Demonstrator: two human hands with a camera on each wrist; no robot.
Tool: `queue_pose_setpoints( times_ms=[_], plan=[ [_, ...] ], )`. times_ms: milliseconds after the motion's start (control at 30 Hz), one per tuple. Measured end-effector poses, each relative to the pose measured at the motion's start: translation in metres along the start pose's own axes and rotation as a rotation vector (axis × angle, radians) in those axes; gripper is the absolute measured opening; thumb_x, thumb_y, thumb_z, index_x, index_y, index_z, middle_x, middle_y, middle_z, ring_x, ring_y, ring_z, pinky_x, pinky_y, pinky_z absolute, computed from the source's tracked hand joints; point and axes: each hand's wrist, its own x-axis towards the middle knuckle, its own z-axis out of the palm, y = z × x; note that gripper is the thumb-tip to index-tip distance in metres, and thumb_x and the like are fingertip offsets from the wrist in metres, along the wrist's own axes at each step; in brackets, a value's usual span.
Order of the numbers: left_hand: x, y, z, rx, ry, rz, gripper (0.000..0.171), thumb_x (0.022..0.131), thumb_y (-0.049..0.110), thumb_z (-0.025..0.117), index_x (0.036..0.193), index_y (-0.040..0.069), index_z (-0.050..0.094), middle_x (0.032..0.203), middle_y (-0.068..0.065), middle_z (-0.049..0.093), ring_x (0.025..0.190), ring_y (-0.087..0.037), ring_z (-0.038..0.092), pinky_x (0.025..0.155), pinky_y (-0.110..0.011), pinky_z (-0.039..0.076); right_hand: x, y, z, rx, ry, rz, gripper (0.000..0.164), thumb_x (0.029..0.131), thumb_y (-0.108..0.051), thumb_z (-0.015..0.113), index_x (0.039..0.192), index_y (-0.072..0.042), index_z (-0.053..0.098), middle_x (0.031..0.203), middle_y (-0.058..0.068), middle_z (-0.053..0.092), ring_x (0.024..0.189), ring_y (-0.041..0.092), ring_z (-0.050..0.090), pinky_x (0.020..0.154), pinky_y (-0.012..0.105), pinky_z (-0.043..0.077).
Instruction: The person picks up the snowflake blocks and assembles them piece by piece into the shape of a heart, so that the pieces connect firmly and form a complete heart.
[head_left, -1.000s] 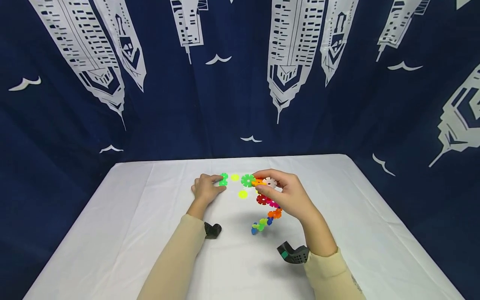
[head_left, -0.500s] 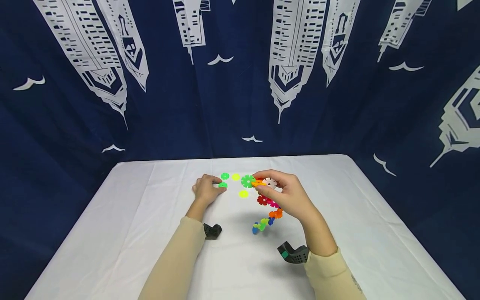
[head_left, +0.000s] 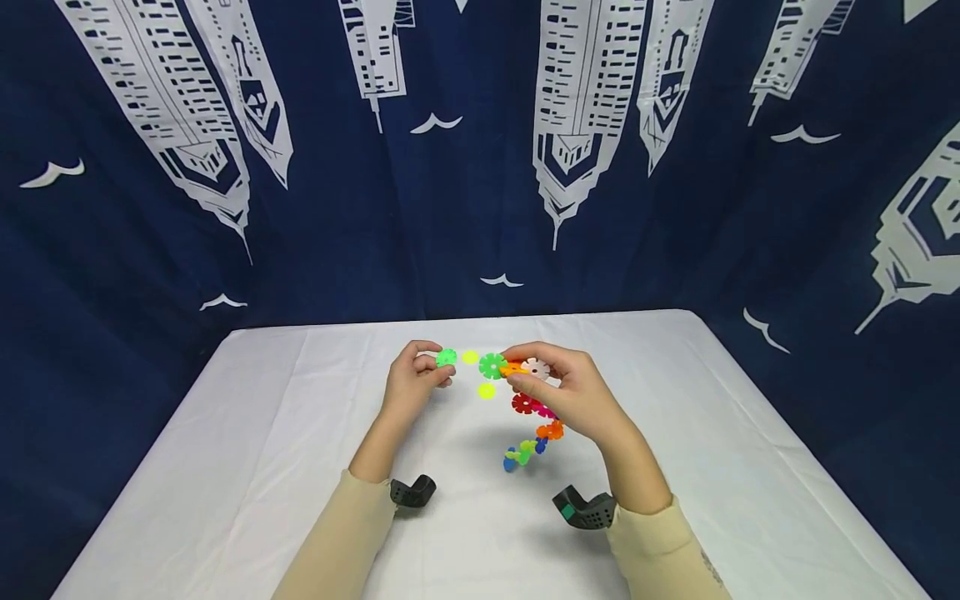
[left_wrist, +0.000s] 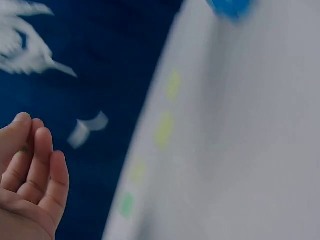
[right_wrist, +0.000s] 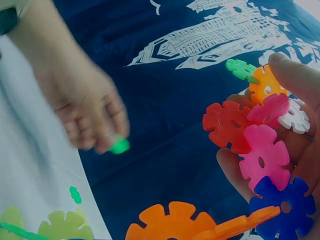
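My left hand pinches a green snowflake disc between thumb and fingers, raised over the far part of the table. In the left wrist view the disc is almost wholly behind the fingers; the right wrist view shows it as a blurred green disc. My right hand grips a chain of interlocked snowflake discs near its upper end, by an orange disc. A green disc tips that end, facing the left hand. Red, pink, blue and orange discs follow down the chain.
Loose yellow discs lie on the white-covered table. Another green disc lies there too, behind the left hand's disc in the head view. A dark blue printed curtain hangs past the far edge.
My left hand has picked a green disc up from the table and raised it. The right hand and its chain have hardly moved.
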Motion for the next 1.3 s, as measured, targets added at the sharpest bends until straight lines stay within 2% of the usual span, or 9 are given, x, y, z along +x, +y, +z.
queue_pose_setpoints(
  times_ms=[100,267,400,633,800,933,1067,1200,1300],
  plan=[
    [-0.015,0.027,-0.001,-0.113,-0.055,0.086,0.038,0.088,0.000,0.072,0.122,0.004,0.055,0.083,-0.021,0.069,0.066,-0.012,0.070,0.078,-0.026,0.061,0.002,0.000,0.000,-0.006,-0.006,-0.007,0.025,0.093,-0.016,0.071,0.118,-0.015,0.070,0.091,0.004,0.074,0.073,0.014,0.062,0.062,0.026,0.052],
    [-0.035,0.058,-0.003,-0.175,-0.186,0.252,0.037,0.092,-0.001,0.067,0.125,-0.001,0.050,0.089,-0.025,0.070,0.067,-0.015,0.072,0.079,-0.033,0.062,0.004,-0.001,-0.003,-0.050,0.027,-0.036,0.025,0.092,-0.014,0.072,0.117,-0.016,0.071,0.097,-0.002,0.074,0.082,0.013,0.061,0.072,0.026,0.052],
    [-0.044,0.071,-0.003,-0.166,-0.254,0.338,0.033,0.095,-0.002,0.063,0.125,-0.003,0.048,0.094,-0.029,0.071,0.070,-0.017,0.073,0.077,-0.035,0.063,0.004,0.001,-0.003,-0.061,0.032,-0.080,0.024,0.092,-0.012,0.071,0.115,-0.016,0.071,0.105,-0.003,0.073,0.086,0.014,0.060,0.075,0.026,0.053],
    [-0.059,0.084,0.004,-0.151,-0.288,0.424,0.031,0.097,-0.002,0.060,0.126,-0.001,0.051,0.094,-0.028,0.073,0.070,-0.022,0.072,0.075,-0.036,0.063,0.003,0.002,-0.002,-0.059,0.047,-0.136,0.025,0.091,-0.008,0.072,0.116,-0.013,0.071,0.107,-0.001,0.073,0.087,0.012,0.064,0.078,0.024,0.056],
    [-0.064,0.089,0.011,-0.195,-0.296,0.404,0.031,0.097,-0.003,0.059,0.127,-0.004,0.051,0.092,-0.031,0.071,0.069,-0.016,0.072,0.075,-0.037,0.063,0.002,0.001,-0.003,-0.072,0.052,-0.158,0.028,0.091,-0.007,0.072,0.118,-0.013,0.070,0.107,0.000,0.072,0.080,0.013,0.064,0.074,0.024,0.057],
    [-0.066,0.091,0.012,-0.232,-0.272,0.336,0.031,0.097,-0.002,0.059,0.128,-0.003,0.053,0.093,-0.031,0.071,0.068,-0.016,0.072,0.076,-0.038,0.063,0.001,0.002,-0.004,-0.081,0.052,-0.186,0.028,0.090,-0.005,0.071,0.118,-0.011,0.070,0.105,0.001,0.073,0.075,0.009,0.064,0.074,0.023,0.057],
    [-0.066,0.092,0.010,-0.258,-0.241,0.264,0.031,0.097,0.001,0.060,0.128,0.001,0.056,0.090,-0.020,0.075,0.066,-0.016,0.072,0.076,-0.038,0.063,0.001,0.002,-0.003,-0.053,0.039,-0.229,0.028,0.090,-0.003,0.071,0.117,-0.009,0.070,0.104,0.005,0.072,0.070,0.008,0.065,0.070,0.024,0.058],
    [-0.067,0.093,0.010,-0.308,-0.256,0.207,0.032,0.096,0.004,0.062,0.128,0.001,0.056,0.089,-0.005,0.076,0.066,-0.016,0.072,0.077,-0.039,0.063,0.001,0.002,-0.001,-0.046,0.034,-0.258,0.028,0.090,-0.002,0.071,0.117,-0.009,0.070,0.105,0.005,0.073,0.071,0.008,0.066,0.070,0.023,0.058],
    [-0.068,0.094,0.011,-0.348,-0.260,0.164,0.033,0.096,0.005,0.062,0.128,0.000,0.055,0.087,0.000,0.076,0.064,-0.017,0.072,0.076,-0.038,0.063,0.002,0.001,0.002,-0.075,0.057,-0.278,0.029,0.088,-0.002,0.074,0.115,-0.010,0.071,0.107,0.003,0.073,0.075,0.008,0.066,0.073,0.022,0.057]
  ],
)
